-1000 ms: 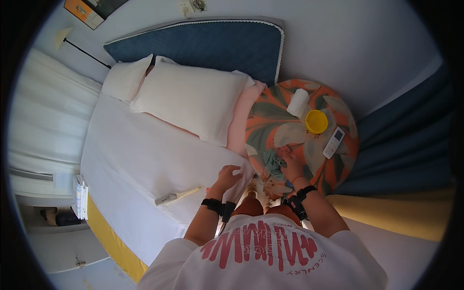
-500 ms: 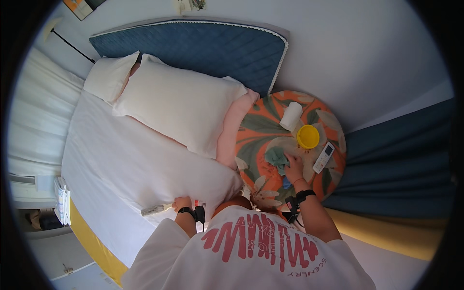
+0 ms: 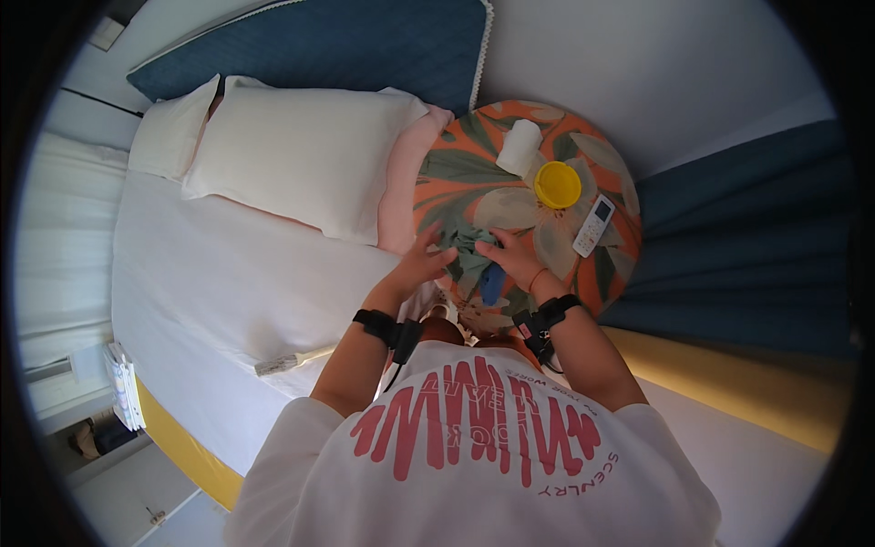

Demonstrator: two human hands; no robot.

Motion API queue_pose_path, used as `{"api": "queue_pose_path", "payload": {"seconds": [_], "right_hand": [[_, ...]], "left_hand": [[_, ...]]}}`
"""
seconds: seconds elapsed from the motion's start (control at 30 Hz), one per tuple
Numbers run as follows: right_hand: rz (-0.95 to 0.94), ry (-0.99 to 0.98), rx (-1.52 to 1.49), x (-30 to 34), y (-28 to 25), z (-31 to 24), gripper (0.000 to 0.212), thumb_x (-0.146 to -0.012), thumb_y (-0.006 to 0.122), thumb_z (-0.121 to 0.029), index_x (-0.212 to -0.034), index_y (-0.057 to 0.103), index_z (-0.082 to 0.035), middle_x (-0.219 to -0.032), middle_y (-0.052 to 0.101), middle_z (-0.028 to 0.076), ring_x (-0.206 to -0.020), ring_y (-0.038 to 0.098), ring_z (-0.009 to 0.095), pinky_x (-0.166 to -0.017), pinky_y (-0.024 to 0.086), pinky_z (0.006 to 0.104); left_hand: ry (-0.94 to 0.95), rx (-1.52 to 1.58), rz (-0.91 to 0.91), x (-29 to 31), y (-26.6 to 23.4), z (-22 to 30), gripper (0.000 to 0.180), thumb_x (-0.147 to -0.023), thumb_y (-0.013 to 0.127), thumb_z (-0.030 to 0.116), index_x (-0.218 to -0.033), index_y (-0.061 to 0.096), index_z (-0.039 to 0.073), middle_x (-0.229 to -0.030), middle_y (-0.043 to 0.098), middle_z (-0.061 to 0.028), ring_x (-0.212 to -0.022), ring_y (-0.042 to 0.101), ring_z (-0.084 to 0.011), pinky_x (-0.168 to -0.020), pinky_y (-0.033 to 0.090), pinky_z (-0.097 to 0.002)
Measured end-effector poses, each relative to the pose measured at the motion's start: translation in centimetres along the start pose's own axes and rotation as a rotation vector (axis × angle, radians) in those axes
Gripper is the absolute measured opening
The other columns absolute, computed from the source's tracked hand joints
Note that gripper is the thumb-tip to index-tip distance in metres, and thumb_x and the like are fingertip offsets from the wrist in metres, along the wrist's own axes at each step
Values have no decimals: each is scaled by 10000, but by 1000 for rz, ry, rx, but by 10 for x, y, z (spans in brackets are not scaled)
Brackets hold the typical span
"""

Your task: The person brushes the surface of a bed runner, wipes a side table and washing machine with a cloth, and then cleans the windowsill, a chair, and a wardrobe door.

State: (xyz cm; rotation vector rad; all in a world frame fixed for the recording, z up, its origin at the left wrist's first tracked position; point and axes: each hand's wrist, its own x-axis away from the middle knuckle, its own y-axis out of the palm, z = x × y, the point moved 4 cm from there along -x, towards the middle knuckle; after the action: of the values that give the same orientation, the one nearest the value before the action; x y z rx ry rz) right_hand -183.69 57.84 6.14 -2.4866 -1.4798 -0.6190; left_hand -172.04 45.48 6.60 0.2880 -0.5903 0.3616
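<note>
On the floral bench (image 3: pixel 453 166) at right, a white roll (image 3: pixel 519 147) is being carried at far, a yellow bowl (image 3: pixel 558 185) nearer, a remote (image 3: pixel 594 225) rightmost, a green cloth (image 3: pixel 469 250) nearest; on the bed (image 3: pixel 237 246) at left, pillows (image 3: pixel 301 155) are being borne far, a brush (image 3: pixel 290 362) near.

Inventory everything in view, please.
Sheeted bed: 1, white, left
Rectangular pillows: 2, white, bed's head
Quilted headboard: 1, blue, behind pillows
Flat brush: 1, pale, bed
Round floral table: 1, orange-green, beside bed
Crumpled cloth: 1, green, table
Unclear item: 1, blue, near cloth
Round container: 1, yellow, table
Cylindrical roll: 1, white, table
Slim remote: 1, white, table
Curtains: 2, white left, blue right
Shirt: 1, white, torso
Wristbands: 2, black, wrists
Hands: 2, bare, near cloth
</note>
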Motion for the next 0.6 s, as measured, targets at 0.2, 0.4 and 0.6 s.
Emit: {"api": "queue_pose_path", "payload": {"seconds": [0.2, 0.4, 0.6], "right_hand": [[141, -64, -451, 26, -56, 24, 667, -796, 699, -364, -1280, 384, -31, -1118, 526, 96, -1033, 518, 204, -861, 454, 324], [391, 38, -23, 13, -89, 61, 599, -760, 719, -227, -1246, 413, -55, -1143, 491, 144, -1045, 509, 265, -866, 452, 369], [365, 249, 706, -24, -78, 60, 566, -737, 692, -146, -1238, 440, -63, -1153, 454, 183, -1094, 448, 388, -886, 421, 471]], "left_hand": [[103, -309, -65, -76, -8, 11, 568, -771, 699, 180, -1271, 448, 78, -1117, 505, -101, -981, 534, -177, -799, 469, -274], [376, -1221, 442, -138, -65, 63, 732, -683, 747, 348, -1296, 436, 95, -1219, 479, -182, -1119, 479, -334, -910, 427, -426], [527, -1395, 296, -164, -26, 32, 535, -694, 716, 282, -1167, 544, 100, -1166, 520, -177, -1114, 470, -369, -896, 420, -462]]}}
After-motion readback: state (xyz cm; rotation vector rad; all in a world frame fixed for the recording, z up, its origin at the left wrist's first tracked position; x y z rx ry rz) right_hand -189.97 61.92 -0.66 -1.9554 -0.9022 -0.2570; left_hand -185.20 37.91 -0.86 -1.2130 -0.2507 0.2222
